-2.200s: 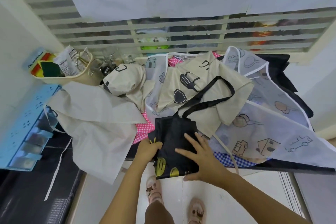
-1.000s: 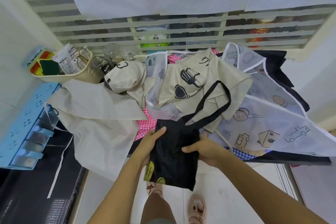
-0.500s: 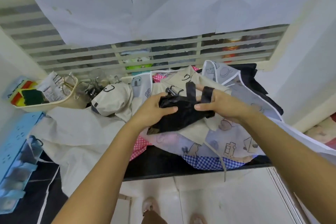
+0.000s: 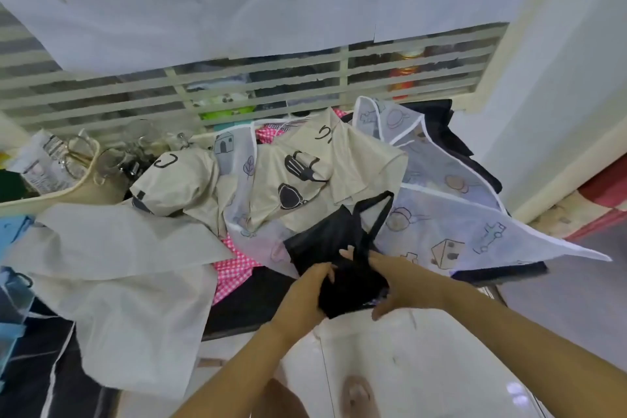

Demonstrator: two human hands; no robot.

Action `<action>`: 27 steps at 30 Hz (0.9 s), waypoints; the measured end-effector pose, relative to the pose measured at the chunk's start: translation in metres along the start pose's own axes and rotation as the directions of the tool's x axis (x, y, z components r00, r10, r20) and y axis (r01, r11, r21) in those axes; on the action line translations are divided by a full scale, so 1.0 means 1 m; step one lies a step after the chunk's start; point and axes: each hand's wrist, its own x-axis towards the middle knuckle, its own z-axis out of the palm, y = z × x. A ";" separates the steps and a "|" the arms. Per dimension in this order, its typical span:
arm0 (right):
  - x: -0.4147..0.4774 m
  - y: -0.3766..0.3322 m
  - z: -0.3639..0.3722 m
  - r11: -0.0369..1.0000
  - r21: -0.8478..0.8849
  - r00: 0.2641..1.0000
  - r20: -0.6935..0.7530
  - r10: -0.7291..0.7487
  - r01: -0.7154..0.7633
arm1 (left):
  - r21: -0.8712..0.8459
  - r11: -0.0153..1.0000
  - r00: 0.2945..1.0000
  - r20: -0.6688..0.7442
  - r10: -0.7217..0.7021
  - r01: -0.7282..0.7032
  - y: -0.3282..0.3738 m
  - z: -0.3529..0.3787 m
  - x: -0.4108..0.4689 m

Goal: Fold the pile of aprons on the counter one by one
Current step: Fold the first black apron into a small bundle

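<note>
- Dark counter [image 4: 258, 309] below a slatted window grille [image 4: 237, 85], buried under loose aprons: beige printed apron [image 4: 339, 173], sheer cartoon-print apron [image 4: 458, 220], and plain cream apron [image 4: 135, 265] spilling off the left edge.
- Bunched black apron [image 4: 332, 241] at the counter's near edge on top of the pile, neck strap [image 4: 380, 214] looping up behind.
- Gripped from both sides: left hand [image 4: 305, 295] curled round the left, right hand [image 4: 403, 282] clasping the right, thumb beneath.
- Best finished by tucking the strap in, pressing flat, squaring the edges, then parking clear of the unfolded heap.
</note>
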 end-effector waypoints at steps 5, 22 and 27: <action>0.007 0.029 0.044 0.929 -0.331 0.983 -0.022 -0.180 0.163 | 0.167 0.986 0.999 -0.046 0.003 0.005 -0.017 0.019 -0.025; 0.045 0.015 0.010 0.970 0.223 0.979 -0.155 0.134 -0.097 | -0.659 0.626 0.791 -0.076 -0.607 0.417 0.000 -0.008 -0.016; 0.063 0.004 0.019 0.979 0.175 0.955 -0.258 0.147 -0.103 | -0.485 0.750 0.769 -0.216 -0.601 0.450 -0.013 -0.018 -0.017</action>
